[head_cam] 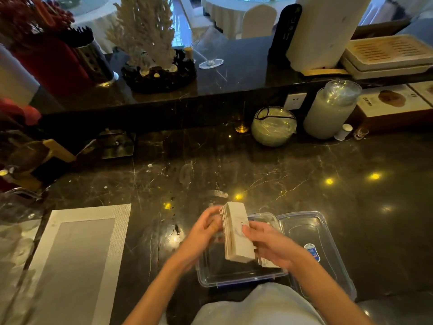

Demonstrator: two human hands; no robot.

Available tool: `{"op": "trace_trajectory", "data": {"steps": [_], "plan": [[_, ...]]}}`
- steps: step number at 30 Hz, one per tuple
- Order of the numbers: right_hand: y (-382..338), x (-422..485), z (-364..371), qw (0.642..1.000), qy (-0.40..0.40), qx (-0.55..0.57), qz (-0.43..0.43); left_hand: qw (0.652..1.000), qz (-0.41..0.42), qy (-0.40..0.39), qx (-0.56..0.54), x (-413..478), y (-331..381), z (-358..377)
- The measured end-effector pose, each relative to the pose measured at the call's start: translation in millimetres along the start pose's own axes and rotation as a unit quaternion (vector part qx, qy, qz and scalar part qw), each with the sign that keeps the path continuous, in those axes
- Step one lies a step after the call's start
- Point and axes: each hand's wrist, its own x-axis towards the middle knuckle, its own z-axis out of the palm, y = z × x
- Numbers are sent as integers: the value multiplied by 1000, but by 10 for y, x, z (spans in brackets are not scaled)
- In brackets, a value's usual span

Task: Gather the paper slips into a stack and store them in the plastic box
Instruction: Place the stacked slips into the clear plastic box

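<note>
The stack of paper slips (237,233) stands on its long edge between my two hands, held above the open plastic box (234,275) on the dark marble bench (210,165). My left hand (203,233) presses its fingers against the stack's left face, the grip curled and closed on the paper. My right hand (269,245) clamps the right face, thumb across the front slip. A loose slip (268,262) lies in the box under my right hand. The clear lid (311,233) lies open just right of the box. A grey placemat (77,254) sits well apart at left.
</note>
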Motion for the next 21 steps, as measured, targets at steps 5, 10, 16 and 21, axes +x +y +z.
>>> {"op": "trace_trajectory", "data": {"steps": [5, 10, 16, 21], "plan": [[318, 364, 48, 952, 200, -232, 28, 985, -136, 104, 21, 59, -563, 169], [671, 666, 159, 889, 274, -367, 28, 966, -178, 141, 124, 322, -911, 335], [797, 801, 201, 863, 329, -380, 52, 954, -200, 191, 115, 483, -1072, 483], [834, 820, 184, 867, 339, -361, 63, 946, -215, 196, 142, 481, -1088, 513]]}}
